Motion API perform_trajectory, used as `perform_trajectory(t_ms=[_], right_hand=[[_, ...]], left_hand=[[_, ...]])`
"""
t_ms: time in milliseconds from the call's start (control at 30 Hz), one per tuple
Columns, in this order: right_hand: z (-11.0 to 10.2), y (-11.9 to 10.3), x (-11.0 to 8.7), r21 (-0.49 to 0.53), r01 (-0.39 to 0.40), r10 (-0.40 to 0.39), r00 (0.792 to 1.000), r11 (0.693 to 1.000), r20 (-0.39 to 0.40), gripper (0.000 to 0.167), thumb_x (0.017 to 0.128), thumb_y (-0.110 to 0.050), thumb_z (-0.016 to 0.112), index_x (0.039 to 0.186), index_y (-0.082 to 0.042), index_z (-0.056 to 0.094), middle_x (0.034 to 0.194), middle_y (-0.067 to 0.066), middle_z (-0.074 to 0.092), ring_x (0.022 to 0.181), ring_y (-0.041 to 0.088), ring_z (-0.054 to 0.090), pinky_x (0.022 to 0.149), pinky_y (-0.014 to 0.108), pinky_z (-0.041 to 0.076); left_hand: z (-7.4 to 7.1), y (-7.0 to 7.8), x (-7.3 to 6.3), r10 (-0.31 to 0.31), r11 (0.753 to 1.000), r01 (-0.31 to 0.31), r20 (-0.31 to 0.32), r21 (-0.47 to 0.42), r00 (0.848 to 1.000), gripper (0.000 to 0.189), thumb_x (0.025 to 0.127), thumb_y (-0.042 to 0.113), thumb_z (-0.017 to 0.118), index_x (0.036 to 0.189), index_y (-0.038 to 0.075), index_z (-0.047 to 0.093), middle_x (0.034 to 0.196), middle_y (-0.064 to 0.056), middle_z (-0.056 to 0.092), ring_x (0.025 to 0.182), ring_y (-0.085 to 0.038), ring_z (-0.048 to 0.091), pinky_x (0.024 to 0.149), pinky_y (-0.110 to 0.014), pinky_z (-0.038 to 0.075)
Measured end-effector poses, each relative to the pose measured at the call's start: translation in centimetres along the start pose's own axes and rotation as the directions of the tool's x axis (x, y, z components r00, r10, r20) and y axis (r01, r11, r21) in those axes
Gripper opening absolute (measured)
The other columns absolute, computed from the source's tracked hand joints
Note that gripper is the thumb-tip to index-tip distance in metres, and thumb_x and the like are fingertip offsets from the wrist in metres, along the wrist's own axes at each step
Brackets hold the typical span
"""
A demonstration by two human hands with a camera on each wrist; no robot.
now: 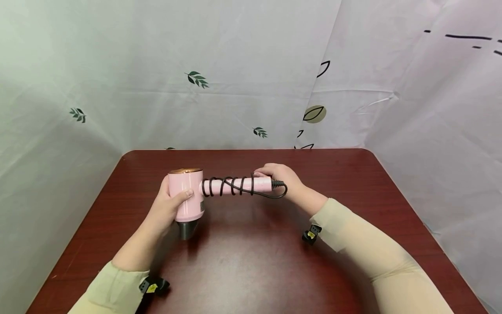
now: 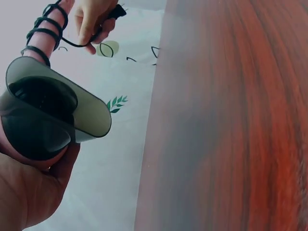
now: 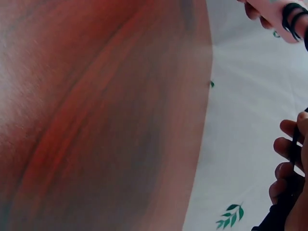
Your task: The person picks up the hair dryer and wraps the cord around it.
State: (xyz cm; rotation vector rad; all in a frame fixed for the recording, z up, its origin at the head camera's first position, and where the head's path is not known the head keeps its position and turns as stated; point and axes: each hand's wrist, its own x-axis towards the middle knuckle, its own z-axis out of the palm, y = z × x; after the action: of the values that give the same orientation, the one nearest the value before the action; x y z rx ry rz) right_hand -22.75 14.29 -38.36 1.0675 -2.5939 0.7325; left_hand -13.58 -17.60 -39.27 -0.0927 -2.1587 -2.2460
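A pink hair dryer (image 1: 185, 182) is held above the table, its handle pointing right and its dark see-through nozzle (image 1: 187, 229) pointing down toward me. My left hand (image 1: 167, 204) grips the barrel, with the thumb across its front. Black cord (image 1: 231, 186) winds in several loops around the handle and bends back at the handle's end. Behind that end is my right hand (image 1: 285, 178), partly hidden by the handle in the head view. The left wrist view shows its fingers curled round the black plug (image 2: 117, 12); the right wrist view shows cord running through them too.
Beneath both hands lies a dark red wooden table (image 1: 243, 266) with rounded far corners. White cloth (image 1: 243, 52) with leaf prints hangs behind it and along both sides. Each wrist wears a small black camera, such as the one at the right cuff (image 1: 311, 234).
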Motion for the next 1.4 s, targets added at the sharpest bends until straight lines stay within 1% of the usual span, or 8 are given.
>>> perform_trajectory(t_ms=[100,167,267,467,600,767,1133,1400], right_hand=[[0.4,-0.2,-0.5,0.066,-0.055,0.055,0.998,0.996,0.008,0.012,0.086,-0.016,0.073,0.096,-0.01,0.075,0.084,0.002,0.067,0.078,0.018,0.061,0.072,0.036,0.05],[0.6,-0.5,-0.8,0.111,-0.151,0.152,0.988,0.982,0.004,0.01,0.086,-0.018,0.074,0.093,-0.011,0.073,0.085,0.002,0.068,0.08,0.019,0.063,0.073,0.037,0.051],[1.0,-0.9,-1.1,0.072,-0.214,0.216,0.976,0.974,-0.025,0.012,0.09,-0.022,0.072,0.089,-0.01,0.072,0.085,0.004,0.071,0.082,0.022,0.068,0.074,0.04,0.053],[1.6,-1.5,-1.2,-0.17,-0.045,0.032,0.996,0.984,-0.079,0.015,0.093,-0.026,0.071,0.104,-0.017,0.076,0.093,0.001,0.074,0.08,0.02,0.071,0.07,0.041,0.055],[1.7,-2.0,-1.5,-0.237,0.006,-0.017,0.999,0.972,-0.045,0.017,0.095,-0.025,0.067,0.11,-0.02,0.074,0.093,-0.003,0.073,0.072,0.016,0.068,0.062,0.041,0.054],[1.6,-2.8,-1.9,-0.294,0.056,-0.069,0.997,0.954,-0.037,0.015,0.099,-0.026,0.063,0.105,-0.016,0.072,0.089,-0.004,0.07,0.073,0.013,0.067,0.058,0.036,0.052],[0.6,-4.0,-3.1,-0.42,0.152,-0.208,0.974,0.895,-0.091,0.022,0.088,-0.011,0.064,0.109,-0.008,0.072,0.081,-0.001,0.061,0.056,0.016,0.056,0.046,0.032,0.044],[-0.5,-3.7,-3.3,-0.442,0.239,-0.333,0.931,0.865,-0.149,0.017,0.083,-0.009,0.067,0.099,-0.007,0.072,0.077,0.0,0.058,0.06,0.019,0.055,0.051,0.033,0.046]], left_hand=[[0.2,0.0,0.1,0.003,1.0,-0.004,-0.033,-0.019,0.999,0.056,0.094,0.003,0.059,0.138,0.014,0.026,0.116,-0.009,0.047,0.09,-0.014,0.063,0.075,-0.028,0.055],[0.4,0.0,0.2,0.0,1.0,-0.002,-0.058,-0.022,0.998,0.056,0.095,0.005,0.059,0.139,0.014,0.025,0.119,-0.01,0.045,0.092,-0.014,0.062,0.076,-0.027,0.054],[0.6,0.0,0.3,-0.02,0.999,0.017,-0.106,-0.036,0.994,0.058,0.096,0.007,0.059,0.142,0.013,0.024,0.121,-0.01,0.044,0.092,-0.014,0.062,0.076,-0.026,0.054],[1.1,-0.1,0.4,-0.077,0.995,0.062,-0.186,-0.084,0.979,0.055,0.097,0.015,0.06,0.141,0.013,0.026,0.121,-0.008,0.045,0.089,-0.014,0.063,0.075,-0.027,0.054],[1.3,-0.1,0.6,-0.094,0.992,0.07,-0.235,-0.108,0.967,0.052,0.097,0.017,0.061,0.139,0.014,0.029,0.12,-0.008,0.046,0.084,-0.014,0.066,0.072,-0.029,0.056],[1.5,0.1,0.7,-0.107,0.99,0.074,-0.29,-0.121,0.951,0.053,0.097,0.016,0.061,0.139,0.013,0.029,0.118,-0.007,0.047,0.081,-0.013,0.065,0.07,-0.028,0.056],[1.4,0.8,0.4,-0.149,0.986,0.119,-0.314,-0.113,0.938,0.062,0.095,0.025,0.066,0.142,0.014,0.026,0.121,-0.006,0.046,0.084,-0.015,0.066,0.068,-0.034,0.058],[1.3,0.9,0.3,-0.162,0.987,0.146,-0.331,-0.072,0.93,0.064,0.095,0.027,0.065,0.143,0.01,0.026,0.121,-0.006,0.047,0.084,-0.013,0.065,0.07,-0.028,0.056]])
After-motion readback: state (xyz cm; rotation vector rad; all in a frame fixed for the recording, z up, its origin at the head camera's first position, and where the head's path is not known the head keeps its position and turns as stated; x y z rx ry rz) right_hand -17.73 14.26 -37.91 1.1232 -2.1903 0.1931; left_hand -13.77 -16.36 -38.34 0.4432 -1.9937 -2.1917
